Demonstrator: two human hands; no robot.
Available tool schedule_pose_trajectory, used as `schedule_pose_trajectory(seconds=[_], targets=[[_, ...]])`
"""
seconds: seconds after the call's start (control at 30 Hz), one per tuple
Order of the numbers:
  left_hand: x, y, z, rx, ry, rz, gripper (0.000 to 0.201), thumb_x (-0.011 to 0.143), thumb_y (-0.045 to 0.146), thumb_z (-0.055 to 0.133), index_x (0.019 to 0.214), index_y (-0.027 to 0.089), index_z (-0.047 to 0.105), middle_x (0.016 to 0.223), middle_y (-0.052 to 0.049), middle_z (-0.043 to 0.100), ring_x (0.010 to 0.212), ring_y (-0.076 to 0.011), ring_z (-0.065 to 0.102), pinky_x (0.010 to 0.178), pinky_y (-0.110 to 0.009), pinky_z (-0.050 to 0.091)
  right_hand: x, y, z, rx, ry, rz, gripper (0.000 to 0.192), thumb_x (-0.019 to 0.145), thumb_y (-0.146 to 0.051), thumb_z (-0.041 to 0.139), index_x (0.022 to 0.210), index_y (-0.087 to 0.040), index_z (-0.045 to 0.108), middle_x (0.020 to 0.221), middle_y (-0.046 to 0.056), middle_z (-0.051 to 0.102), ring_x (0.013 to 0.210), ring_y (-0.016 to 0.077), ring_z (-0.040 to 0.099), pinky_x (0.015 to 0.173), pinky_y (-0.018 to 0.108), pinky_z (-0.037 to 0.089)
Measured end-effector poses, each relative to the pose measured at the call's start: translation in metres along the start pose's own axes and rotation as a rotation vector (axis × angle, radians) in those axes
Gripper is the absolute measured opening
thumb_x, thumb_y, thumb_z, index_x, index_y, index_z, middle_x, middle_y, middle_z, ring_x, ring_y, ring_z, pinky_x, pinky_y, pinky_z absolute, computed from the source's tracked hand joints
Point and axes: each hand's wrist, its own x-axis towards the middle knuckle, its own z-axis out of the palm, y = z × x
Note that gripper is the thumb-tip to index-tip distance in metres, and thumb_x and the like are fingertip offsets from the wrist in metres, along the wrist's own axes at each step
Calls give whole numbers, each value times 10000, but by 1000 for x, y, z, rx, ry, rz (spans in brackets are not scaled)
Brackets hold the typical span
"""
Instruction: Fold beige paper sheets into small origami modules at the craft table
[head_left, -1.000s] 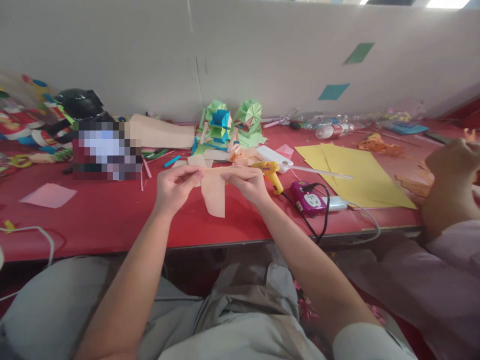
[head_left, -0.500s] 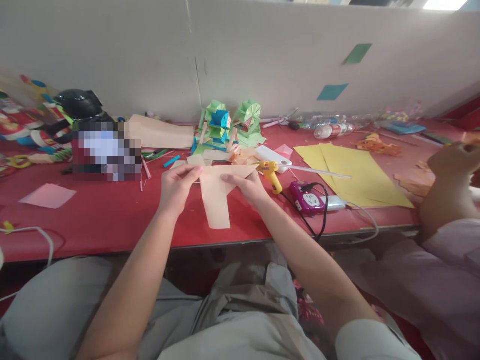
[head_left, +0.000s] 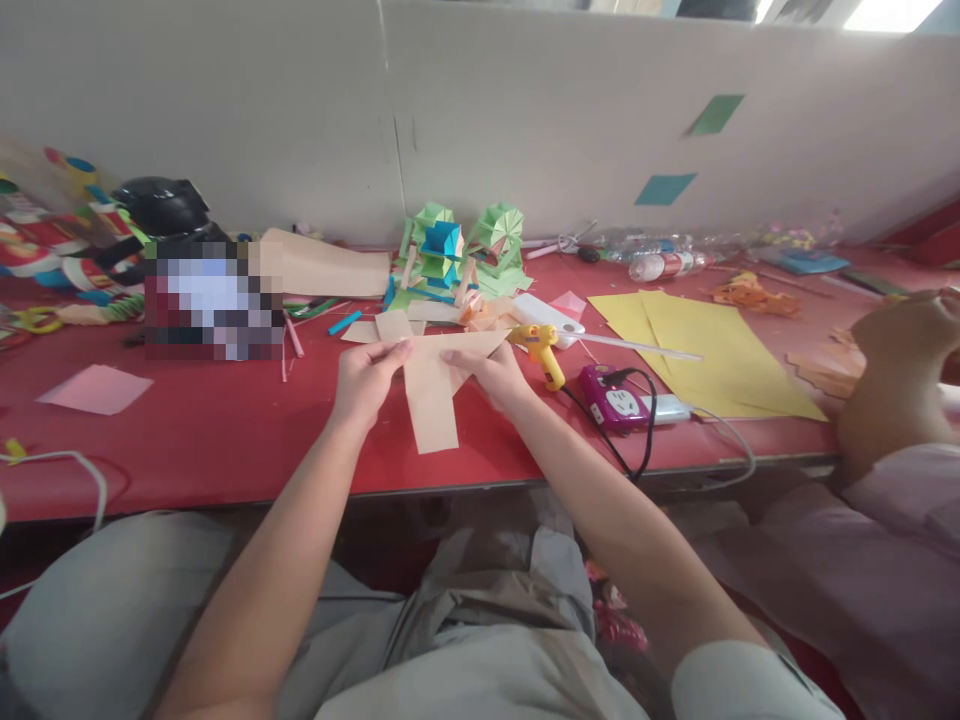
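Note:
Between my two hands is a beige paper piece [head_left: 433, 405], shaped like a cross with a long arm hanging down toward the table edge. My left hand [head_left: 369, 382] pinches its left side, thumb on top. On the other side, my right hand [head_left: 496, 374] grips the paper with the thumb laid on the face and the fingers hidden beneath. Just right of that hand lies a yellow hot glue gun [head_left: 541, 352] with a clear glue stick [head_left: 637, 344] out of its back. Behind the paper stands a green and blue folded-paper model [head_left: 442, 250].
Yellow sheets [head_left: 720, 350] and a purple power socket [head_left: 615, 397] with cables lie to the right. A beige sheet [head_left: 330, 263] and a pink square [head_left: 95, 389] are on the left. Plastic bottles [head_left: 667, 264] rest by the wall. Another person's arm [head_left: 889, 370] is at far right.
My left hand has shifted slightly to the right, and the paper's lower arm has tilted up a little. My right hand has barely moved.

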Motion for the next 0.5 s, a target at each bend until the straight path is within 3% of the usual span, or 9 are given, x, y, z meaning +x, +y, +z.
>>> schedule_pose_trajectory(seconds=[0.17,0.3,0.5], targets=[[-1,-4,1,11,-87,-49,397,662,537,843,716,160,732,717,-57,727,718,-238,706,678,-343,570,3,3,-2,-16,60,-54,340,591,-379,887,802,-152,745,898,87,783,876,271,743,814,390,596],[-2,-7,3,125,-4,74,342,706,502,812,706,168,739,687,-30,708,741,-227,684,673,-307,542,4,6,-3,-67,98,-72,314,632,-383,851,823,-153,759,912,90,785,881,270,741,794,382,596],[-5,-4,5,166,-124,43,318,689,478,829,682,172,742,689,-33,715,716,-215,664,652,-287,511,6,8,-4,-83,154,-156,237,654,-345,823,794,-163,765,854,59,781,825,238,729,743,342,580]])
